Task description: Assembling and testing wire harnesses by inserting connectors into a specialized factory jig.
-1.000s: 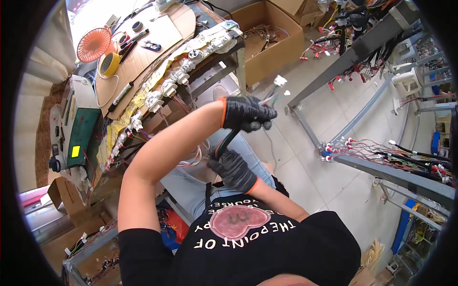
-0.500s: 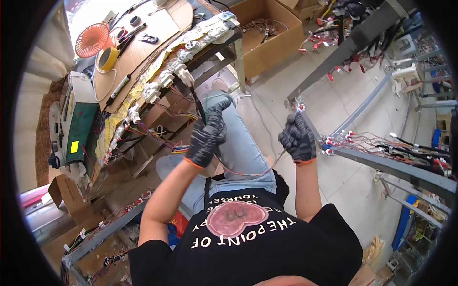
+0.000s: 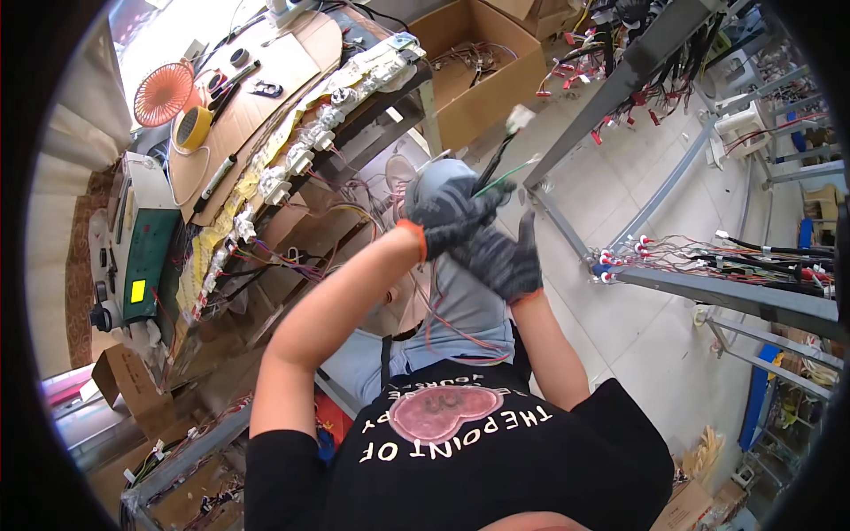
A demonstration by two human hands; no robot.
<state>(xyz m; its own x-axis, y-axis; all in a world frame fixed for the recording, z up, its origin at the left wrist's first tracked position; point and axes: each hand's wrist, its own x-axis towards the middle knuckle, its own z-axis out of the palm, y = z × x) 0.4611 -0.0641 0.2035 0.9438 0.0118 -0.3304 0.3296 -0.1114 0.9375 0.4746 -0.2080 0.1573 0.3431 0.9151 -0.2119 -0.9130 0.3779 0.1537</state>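
Observation:
My left hand, in a dark striped glove with an orange cuff, is closed around a wire harness. From its fingers the harness's black-sleeved end points up and right, tipped with a white connector. A thin green wire sticks out beside it. Thin coloured wires droop below the hands over my lap. My right hand, gloved alike, lies against the left one's lower right side. Its thumb stands apart and its fingers stretch out, partly hidden and blurred.
At left, a bench edge carries a row of white connectors with hanging wires. An orange fan and yellow tape roll stand on it. A cardboard box sits beyond. Metal racks with harnesses stand at right.
My right hand has come left and up against the left hand. My left hand has moved right and turned, bringing the harness's connector end away from the bench, toward the upper right.

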